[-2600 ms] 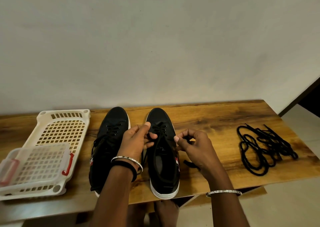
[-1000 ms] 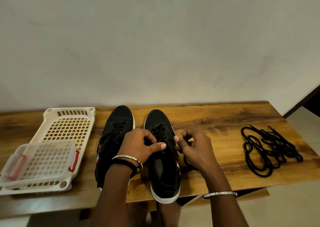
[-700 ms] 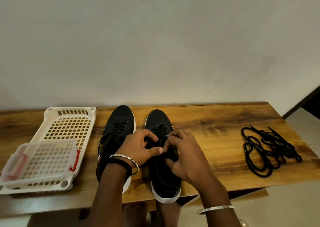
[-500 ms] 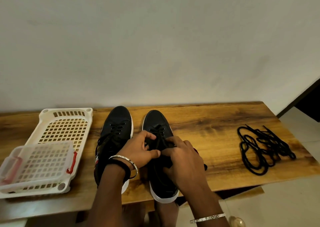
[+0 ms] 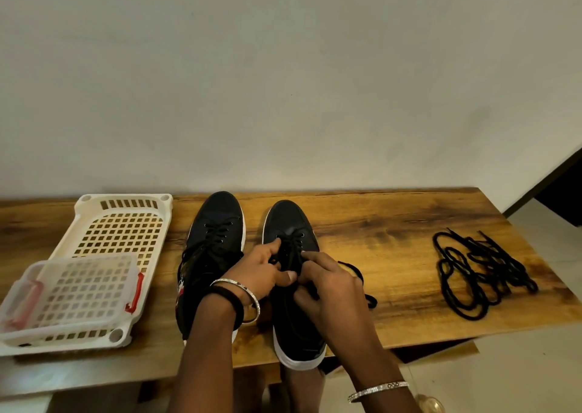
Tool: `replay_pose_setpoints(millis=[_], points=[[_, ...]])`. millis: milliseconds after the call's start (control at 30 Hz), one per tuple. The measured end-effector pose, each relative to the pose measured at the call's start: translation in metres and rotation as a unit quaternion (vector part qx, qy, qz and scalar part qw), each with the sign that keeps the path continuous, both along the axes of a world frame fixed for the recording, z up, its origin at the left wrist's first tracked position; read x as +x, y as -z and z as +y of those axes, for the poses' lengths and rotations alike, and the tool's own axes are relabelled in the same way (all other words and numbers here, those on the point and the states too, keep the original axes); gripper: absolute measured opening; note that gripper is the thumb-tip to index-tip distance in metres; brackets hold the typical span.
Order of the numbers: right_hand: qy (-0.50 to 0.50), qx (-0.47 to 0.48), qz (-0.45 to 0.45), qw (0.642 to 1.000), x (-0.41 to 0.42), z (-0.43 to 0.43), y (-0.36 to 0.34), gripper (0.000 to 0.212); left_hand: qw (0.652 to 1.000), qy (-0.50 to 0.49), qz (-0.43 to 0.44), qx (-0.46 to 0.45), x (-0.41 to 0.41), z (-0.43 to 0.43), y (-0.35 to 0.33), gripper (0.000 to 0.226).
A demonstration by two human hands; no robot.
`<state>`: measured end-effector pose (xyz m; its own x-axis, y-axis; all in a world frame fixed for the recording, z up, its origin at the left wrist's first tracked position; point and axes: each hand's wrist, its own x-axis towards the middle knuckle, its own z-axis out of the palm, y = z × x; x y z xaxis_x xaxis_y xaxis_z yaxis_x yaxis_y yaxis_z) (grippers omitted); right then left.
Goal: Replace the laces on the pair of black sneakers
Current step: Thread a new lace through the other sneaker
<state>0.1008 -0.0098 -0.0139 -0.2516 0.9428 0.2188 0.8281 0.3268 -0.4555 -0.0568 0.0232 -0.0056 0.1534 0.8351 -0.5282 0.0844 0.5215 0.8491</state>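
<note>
On table [image 5: 378, 230], L grip [image 5: 255, 274] & R grip [image 5: 330, 289] pinch loose lace [image 5: 359, 277] of black, white-soled sneaker [image 5: 296, 217].

No text, brand, number or sign can be read anywhere. The nearest thing to one is a small red and white mark [image 5: 180, 290] on the side of the sneaker [image 5: 217, 223] left of centre, too small and blurred to make out. The bangle [image 5: 378, 389] at the lower right bears a pattern, not legible letters.
</note>
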Motion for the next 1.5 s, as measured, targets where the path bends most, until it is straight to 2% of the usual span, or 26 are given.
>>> replay_pose_setpoints(millis=[133, 267, 400, 533, 633, 767, 867, 967, 1100, 1167, 1267, 1333, 1433, 1500], points=[[-0.012, 0.019, 0.036, 0.999, 0.001, 0.001, -0.001, 0.009, 0.999, -0.029, -0.033, 0.001, 0.001, -0.001, -0.003, 0.081], [-0.005, 0.019, 0.063, 0.998, 0.002, 0.000, -0.002, 0.022, 0.998, -0.042, -0.042, -0.003, 0.005, -0.002, -0.008, 0.080], [-0.006, 0.017, 0.079, 0.997, -0.001, -0.003, 0.002, 0.009, 0.998, -0.052, -0.047, -0.006, 0.006, -0.003, -0.011, 0.074], [-0.027, 0.095, 0.056, 0.994, -0.009, -0.005, 0.002, 0.013, 0.995, -0.079, -0.059, -0.017, 0.010, -0.005, -0.017, 0.063], [-0.045, 0.112, 0.062, 0.991, -0.007, -0.003, 0.002, 0.014, 0.995, -0.087, -0.042, -0.018, 0.015, -0.006, -0.021, 0.058], [-0.040, 0.080, 0.077, 0.993, 0.000, -0.002, 0.004, 0.010, 0.996, -0.075, -0.037, -0.012, 0.014, -0.005, -0.024, 0.049], [-0.005, 0.014, 0.122, 0.992, 0.010, 0.001, 0.003, 0.008, 0.997, -0.070, -0.036, -0.009, 0.012, -0.003, -0.023, 0.060], [0.008, -0.048, 0.195, 0.980, 0.020, 0.006, 0.001, 0.016, 0.998, -0.045, 0.030, 0.025, 0.004, -0.001, -0.022, 0.046], [0.036, -0.149, 0.280, 0.948, 0.028, 0.011, -0.006, 0.037, 0.984, -0.017, 0.164, 0.065, -0.006, -0.003, -0.026, 0.020], [0.052, -0.207, 0.298, 0.931, 0.029, 0.016, -0.010, 0.046, 0.959, 0.013, 0.262, 0.110, -0.007, -0.003, -0.029, 0.015], [0.059, -0.266, 0.307, 0.912, 0.032, 0.023, -0.014, 0.044, 0.896, 0.088, 0.404, 0.164, -0.006, -0.002, -0.032, 0.012], [0.056, -0.289, 0.329, 0.897, 0.036, 0.025, -0.017, 0.039, 0.880, 0.091, 0.432, 0.175, -0.006, 0.000, -0.032, 0.010], [0.059, -0.308, 0.352, 0.882, 0.041, 0.028, -0.020, 0.028, 0.894, 0.075, 0.402, 0.186, -0.006, -0.001, -0.033, 0.010], [0.055, -0.311, 0.334, 0.888, 0.044, 0.030, -0.021, 0.018, 0.897, 0.069, 0.389, 0.199, -0.006, -0.002, -0.033, 0.012]])
